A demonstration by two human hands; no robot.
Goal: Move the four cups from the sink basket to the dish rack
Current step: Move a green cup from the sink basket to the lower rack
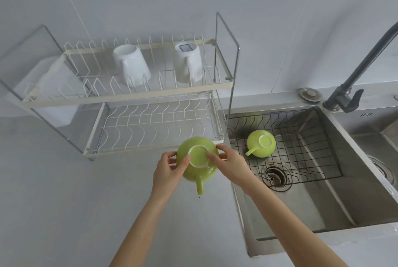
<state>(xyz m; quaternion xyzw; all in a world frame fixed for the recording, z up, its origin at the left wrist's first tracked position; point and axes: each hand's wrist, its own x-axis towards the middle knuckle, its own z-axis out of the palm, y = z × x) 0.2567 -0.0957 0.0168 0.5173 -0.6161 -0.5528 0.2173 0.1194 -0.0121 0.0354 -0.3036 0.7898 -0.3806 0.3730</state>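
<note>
Your left hand and right hand grip the green cup upside down — handle toward you, dish rack just beyond.

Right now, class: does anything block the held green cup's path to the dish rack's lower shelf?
Nothing visible does. The green cup, held in both hands, is just before the lower shelf, whose wires are bare.
</note>
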